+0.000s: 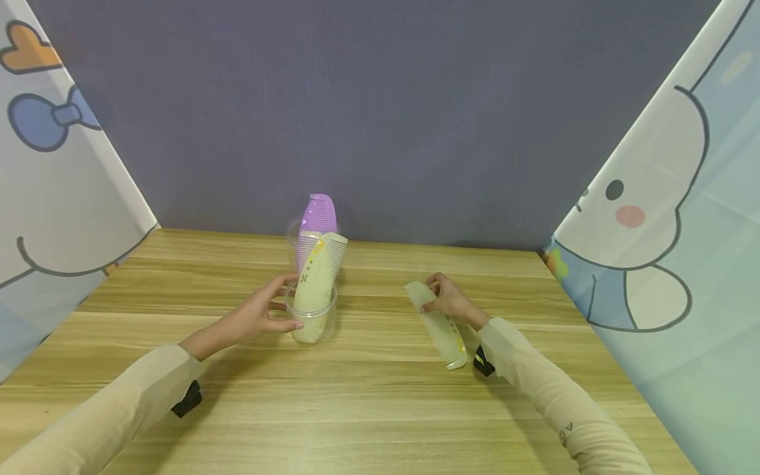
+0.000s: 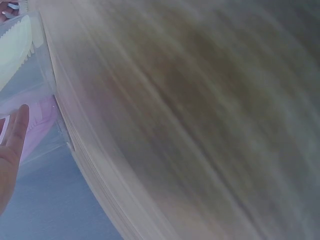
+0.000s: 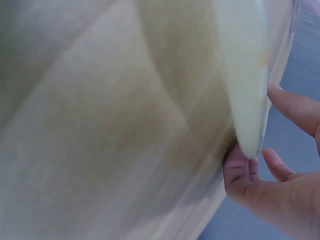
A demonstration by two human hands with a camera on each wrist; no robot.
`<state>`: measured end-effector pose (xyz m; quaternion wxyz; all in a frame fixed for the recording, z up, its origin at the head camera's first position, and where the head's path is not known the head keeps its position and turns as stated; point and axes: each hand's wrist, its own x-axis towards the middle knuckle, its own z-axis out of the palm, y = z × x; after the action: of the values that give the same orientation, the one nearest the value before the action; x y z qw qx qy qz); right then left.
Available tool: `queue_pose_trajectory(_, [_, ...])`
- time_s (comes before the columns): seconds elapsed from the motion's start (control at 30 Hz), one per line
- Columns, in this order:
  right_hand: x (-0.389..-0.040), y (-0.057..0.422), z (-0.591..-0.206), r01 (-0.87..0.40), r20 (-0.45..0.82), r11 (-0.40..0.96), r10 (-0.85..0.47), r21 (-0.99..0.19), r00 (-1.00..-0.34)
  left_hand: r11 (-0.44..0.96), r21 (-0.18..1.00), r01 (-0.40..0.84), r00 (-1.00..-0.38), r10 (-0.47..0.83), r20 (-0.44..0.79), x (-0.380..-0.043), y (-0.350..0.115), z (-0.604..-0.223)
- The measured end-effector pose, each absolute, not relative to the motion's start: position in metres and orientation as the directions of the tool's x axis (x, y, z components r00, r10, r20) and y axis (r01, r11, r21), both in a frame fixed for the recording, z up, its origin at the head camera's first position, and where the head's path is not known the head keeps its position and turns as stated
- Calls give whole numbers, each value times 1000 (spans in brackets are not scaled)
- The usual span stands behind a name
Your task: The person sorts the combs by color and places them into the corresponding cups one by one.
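Note:
My left hand [image 1: 265, 310] is at the left side of a clear plastic cup [image 1: 329, 326], its thumb at the front and its fingers curved toward the back of the rim. A pale yellow comb [image 1: 319, 270] with a small floral print leans upright in that cup. Just behind, a purple comb [image 1: 320, 210] stands in a second clear cup [image 1: 293, 234]. On the right, my right hand [image 1: 451, 300] pinches another pale yellow comb [image 1: 442, 330] by its outer edge. In the right wrist view this comb [image 3: 245, 75] shows edge-on between thumb and fingers.
Both cups stand on a wood-grain table [image 1: 368, 402], left of its middle. A dark grey panel [image 1: 380, 119] rises along the back edge. Cartoon-printed cloths [image 1: 647, 158] border the left and right sides. Each wrist carries a small black device [image 1: 483, 361].

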<state>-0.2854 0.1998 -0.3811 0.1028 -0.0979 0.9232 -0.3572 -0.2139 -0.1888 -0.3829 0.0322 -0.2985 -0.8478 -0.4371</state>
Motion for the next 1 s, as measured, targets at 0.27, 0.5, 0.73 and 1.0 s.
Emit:
queue_pose_trajectory(0.27, [-289, 200, -378, -87, -124, 660, -266, -746, -956, 442, 721, 534, -820, 477, 315, -214, -189, -383])
queue_pose_trajectory(0.5, [-292, 201, -374, -69, -130, 621, -270, -781, -954, 433, 720, 541, -815, 482, 322, -216, -189, -385])
queue_pose_trajectory(0.73, [-293, 200, -368, -48, -123, 580, -251, -813, -960, 431, 721, 542, -813, 484, 322, -217, -190, -385])
queue_pose_trajectory(1.0, [-295, 197, -359, -8, -136, 476, -267, -879, -954, 430, 723, 541, -815, 480, 325, -216, -190, -385])
